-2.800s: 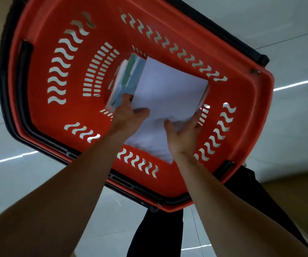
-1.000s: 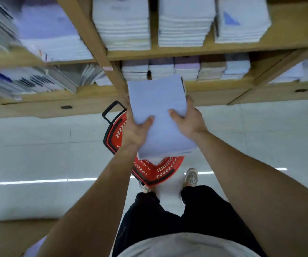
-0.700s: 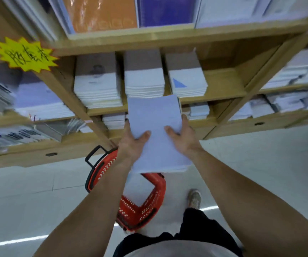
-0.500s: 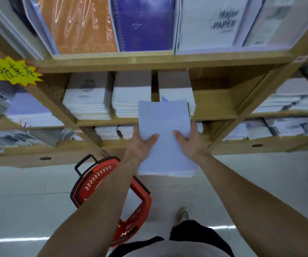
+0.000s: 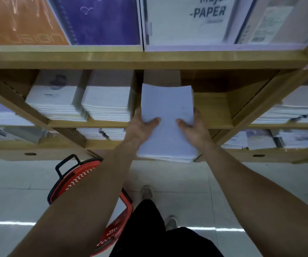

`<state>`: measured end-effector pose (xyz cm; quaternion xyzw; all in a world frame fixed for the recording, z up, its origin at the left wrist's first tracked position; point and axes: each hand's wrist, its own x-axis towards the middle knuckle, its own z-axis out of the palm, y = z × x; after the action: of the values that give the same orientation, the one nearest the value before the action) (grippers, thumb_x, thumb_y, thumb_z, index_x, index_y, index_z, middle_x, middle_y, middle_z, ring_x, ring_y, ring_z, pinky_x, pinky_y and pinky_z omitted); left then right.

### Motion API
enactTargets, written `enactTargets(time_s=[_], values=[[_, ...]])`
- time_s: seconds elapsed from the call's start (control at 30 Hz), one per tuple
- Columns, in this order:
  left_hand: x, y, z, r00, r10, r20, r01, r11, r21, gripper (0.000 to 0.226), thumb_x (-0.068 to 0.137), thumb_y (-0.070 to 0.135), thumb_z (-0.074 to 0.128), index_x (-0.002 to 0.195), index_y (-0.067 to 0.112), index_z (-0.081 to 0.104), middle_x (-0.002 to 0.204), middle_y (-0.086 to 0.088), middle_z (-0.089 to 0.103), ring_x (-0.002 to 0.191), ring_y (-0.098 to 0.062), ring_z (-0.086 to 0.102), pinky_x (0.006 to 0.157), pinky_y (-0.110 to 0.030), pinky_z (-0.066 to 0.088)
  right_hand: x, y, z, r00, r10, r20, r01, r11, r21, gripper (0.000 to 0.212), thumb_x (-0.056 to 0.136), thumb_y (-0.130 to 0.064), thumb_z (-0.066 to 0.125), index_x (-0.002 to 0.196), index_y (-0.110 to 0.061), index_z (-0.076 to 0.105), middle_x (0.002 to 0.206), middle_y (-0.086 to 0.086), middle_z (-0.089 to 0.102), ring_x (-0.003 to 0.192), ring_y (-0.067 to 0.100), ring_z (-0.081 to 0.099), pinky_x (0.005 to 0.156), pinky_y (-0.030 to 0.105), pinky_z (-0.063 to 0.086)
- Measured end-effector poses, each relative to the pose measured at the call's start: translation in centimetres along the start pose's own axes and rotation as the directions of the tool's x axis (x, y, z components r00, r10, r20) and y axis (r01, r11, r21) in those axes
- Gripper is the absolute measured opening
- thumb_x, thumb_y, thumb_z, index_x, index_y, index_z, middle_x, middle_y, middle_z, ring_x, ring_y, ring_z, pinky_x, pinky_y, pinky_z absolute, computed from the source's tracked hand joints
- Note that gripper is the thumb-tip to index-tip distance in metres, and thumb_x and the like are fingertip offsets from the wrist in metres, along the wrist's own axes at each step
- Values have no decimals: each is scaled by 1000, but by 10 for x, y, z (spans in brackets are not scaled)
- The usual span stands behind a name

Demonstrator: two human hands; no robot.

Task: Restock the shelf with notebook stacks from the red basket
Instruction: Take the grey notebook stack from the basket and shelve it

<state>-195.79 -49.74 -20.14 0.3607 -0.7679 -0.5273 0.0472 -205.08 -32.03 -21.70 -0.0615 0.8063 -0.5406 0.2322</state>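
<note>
- Shelf (image 5: 149,59) of pale wood fills the upper view; its middle bay holds two white piles (image 5: 79,102) at left, with bare board (image 5: 210,108) to the right of the stack.
- Display books (image 5: 101,19) stand upright on the tier above, one reading "Major PAPER".
- Basket (image 5: 71,179) sits on the tiled floor, lower left, partly hidden by the left forearm.
- Stack (image 5: 167,123) is held level at the bay's front edge, its far end over the board.
- Left hand (image 5: 140,127) grips the stack's left edge, thumb on top.
- Right hand (image 5: 194,127) clasps the right edge likewise; both arms reach forward.
</note>
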Motion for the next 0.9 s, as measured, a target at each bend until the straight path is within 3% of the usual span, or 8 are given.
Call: enactTargets(time_s=[0.1, 0.17, 0.23, 0.3, 0.47, 0.63, 0.73, 0.9], values=[[29, 6, 10, 999, 35, -9, -34, 999, 31, 66, 83, 46, 76, 138, 26, 47, 108, 10, 59, 90, -14, 59, 61, -10, 45, 33, -1, -1, 1000, -16, -9, 17, 1000, 26, 53, 93, -28, 72, 138, -23, 45, 122, -5, 65, 107, 19, 66, 94, 43, 56], [49, 10, 16, 998, 58, -14, -57, 998, 18, 67, 82, 47, 77, 137, 26, 46, 110, 8, 61, 95, -17, 64, 73, -20, 54, 56, -3, -1, 999, -14, -29, 15, 999, 40, 51, 92, -26, 73, 137, -20, 49, 122, -3, 67, 105, 19, 68, 93, 43, 57], [67, 13, 21, 997, 69, -38, -67, 997, 37, 67, 82, 49, 76, 137, 26, 45, 115, 5, 62, 97, -18, 63, 81, -29, 53, 79, -4, 1, 998, -26, -53, 28, 998, 53, 48, 92, -22, 73, 135, -19, 53, 114, -7, 67, 94, 10, 67, 83, 32, 60], [80, 15, 24, 997, 59, -50, -56, 996, 63, 69, 83, 49, 75, 140, 26, 44, 119, 3, 63, 97, -19, 61, 78, -27, 47, 91, -6, 3, 997, -30, -66, 35, 997, 71, 47, 92, -18, 73, 134, -19, 53, 108, -9, 65, 86, 1, 63, 72, 20, 55], [98, 11, 31, 995, 56, -80, -45, 989, 140, 71, 84, 51, 73, 142, 24, 43, 131, -4, 62, 114, -28, 61, 83, -29, 47, 109, 4, 12, 994, -50, -100, 56, 997, 56, 52, 89, -16, 76, 135, -15, 51, 111, -5, 63, 90, 10, 63, 61, 10, 47], [101, 14, 34, 989, 55, -137, -7, 945, 326, 71, 81, 64, 67, 136, 24, 47, 126, -6, 64, 111, -33, 63, 88, -39, 53, 117, 6, 11, 994, -45, -95, 48, 998, 38, 49, 88, -21, 77, 131, -15, 54, 110, -5, 65, 91, 12, 65, 63, 14, 51], [99, 20, 34, 989, 36, -142, 30, 898, 438, 74, 81, 70, 62, 136, 25, 44, 121, -9, 65, 109, -36, 64, 85, -39, 50, 122, 6, 8, 998, -27, -53, 29, 999, 37, 48, 88, -27, 78, 130, -18, 56, 114, -2, 68, 101, 20, 69, 83, 33, 57], [74, 8, 38, 984, -69, -164, 88, 990, 110, 73, 85, 49, 70, 137, 10, 36, 131, -13, 60, 117, -36, 59, 93, -38, 50, 103, 11, 1, 1000, 0, -22, -1, 1000, -31, 49, 89, -36, 74, 131, -21, 55, 115, -4, 67, 100, 18, 66, 87, 33, 54]])
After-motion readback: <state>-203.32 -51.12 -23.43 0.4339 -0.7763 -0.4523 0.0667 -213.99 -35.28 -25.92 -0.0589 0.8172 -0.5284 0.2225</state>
